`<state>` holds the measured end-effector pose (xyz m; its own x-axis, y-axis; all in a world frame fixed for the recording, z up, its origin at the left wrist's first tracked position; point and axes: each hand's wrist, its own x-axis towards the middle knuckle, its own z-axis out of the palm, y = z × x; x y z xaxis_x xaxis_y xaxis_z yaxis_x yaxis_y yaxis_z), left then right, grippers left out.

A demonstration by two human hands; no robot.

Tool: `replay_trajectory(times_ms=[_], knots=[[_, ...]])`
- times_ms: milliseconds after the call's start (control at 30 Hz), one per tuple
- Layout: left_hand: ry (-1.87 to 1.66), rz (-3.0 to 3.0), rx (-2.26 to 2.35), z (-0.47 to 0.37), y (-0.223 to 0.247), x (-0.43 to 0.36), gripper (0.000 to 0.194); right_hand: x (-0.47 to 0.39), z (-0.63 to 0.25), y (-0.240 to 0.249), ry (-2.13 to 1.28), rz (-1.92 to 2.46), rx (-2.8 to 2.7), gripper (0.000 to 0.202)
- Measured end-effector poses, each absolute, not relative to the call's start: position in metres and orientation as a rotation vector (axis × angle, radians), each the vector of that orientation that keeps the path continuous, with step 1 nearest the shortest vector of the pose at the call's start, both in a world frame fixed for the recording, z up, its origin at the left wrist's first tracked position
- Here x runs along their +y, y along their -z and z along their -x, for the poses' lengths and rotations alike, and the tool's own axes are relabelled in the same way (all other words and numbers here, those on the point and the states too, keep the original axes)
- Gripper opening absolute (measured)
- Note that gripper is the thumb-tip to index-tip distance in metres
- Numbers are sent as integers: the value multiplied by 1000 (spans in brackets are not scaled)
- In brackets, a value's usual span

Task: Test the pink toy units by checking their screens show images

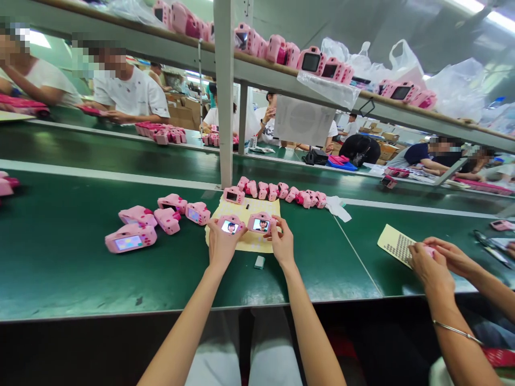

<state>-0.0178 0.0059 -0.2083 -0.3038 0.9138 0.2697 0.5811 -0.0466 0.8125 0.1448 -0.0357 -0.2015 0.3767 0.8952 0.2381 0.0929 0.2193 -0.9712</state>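
Observation:
My left hand (pixel 222 242) is closed on a pink toy camera (pixel 231 225) whose lit screen shows a small portrait. In my right hand (pixel 283 241) is a second pink toy camera (pixel 260 223), its screen lit with a similar portrait. Both cameras are held side by side over a yellow sheet (pixel 257 244) on the green table. Several pink toy cameras, one with a lit screen (pixel 131 240), lie to the left of my left hand. Just beyond the sheet's far edge sits another toy camera (pixel 234 195) with a dark screen. A small white block (pixel 259 262) lies nearer to me.
A row of pink cameras (pixel 284 191) runs behind the sheet, ending at a white cloth (pixel 338 208). A post (pixel 223 107) holds a shelf (pixel 265 67) with more cameras and plastic bags. At right, a co-worker's hands (pixel 436 262) work beside a cream card (pixel 394 244).

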Motion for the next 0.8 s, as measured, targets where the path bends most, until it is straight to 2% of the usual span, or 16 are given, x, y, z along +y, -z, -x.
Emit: replay_trajectory(times_ms=[433,500,567,633,667,800], knots=[[-1232,-1608,1994,29,203,-10,49,-52,-136,195,-747,1124,-1017,33],[-1254,-1598,1946,32,202,-18,59,-72,-130,191,-750,1090,-1004,40],[-1315,-1579,1862,36,202,-35,77,-97,-125,186,-754,1068,-988,44],[-1395,-1536,1762,43,201,-60,98,-125,-121,182,-762,1062,-972,42],[-1415,-1505,1707,47,200,-75,99,-138,-118,180,-767,1065,-958,40],[-1252,-1484,1412,64,184,-132,60,-176,-106,171,-834,1096,-809,43]])
